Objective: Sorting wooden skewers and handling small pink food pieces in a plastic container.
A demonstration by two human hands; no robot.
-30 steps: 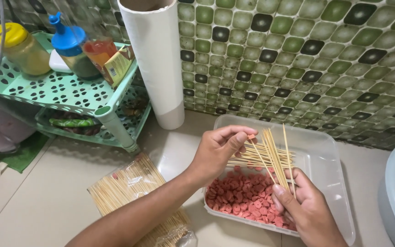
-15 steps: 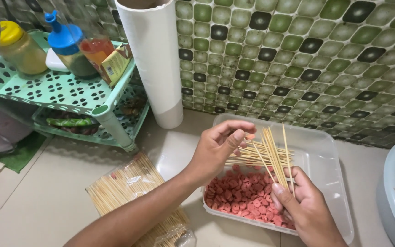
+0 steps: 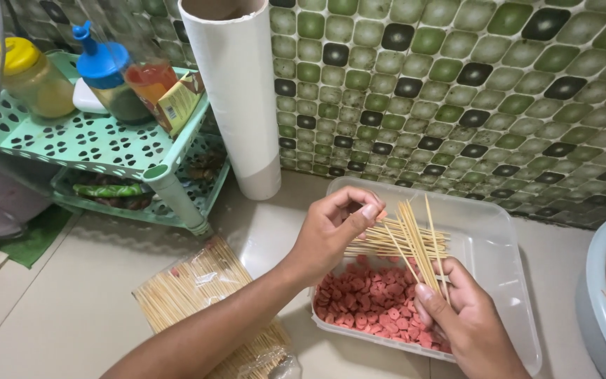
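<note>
Head view, looking down at two bare hands over a clear plastic tray (image 3: 499, 238) half filled with pink sausage slices (image 3: 376, 302). The right hand (image 3: 468, 326) has its fingers clenched around the lower ends of a bundle of wooden skewers (image 3: 415, 242), which fan upward and leftward above the tray. The left hand (image 3: 334, 228) pinches one skewer tip between thumb and forefinger. A bag of spare skewers (image 3: 191, 295) lies on the floor beside the left forearm. A white roll (image 3: 236, 91) stands against the tiled wall.

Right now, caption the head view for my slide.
Left hand and right hand hold skewers over a tub of sausage slices.
</note>
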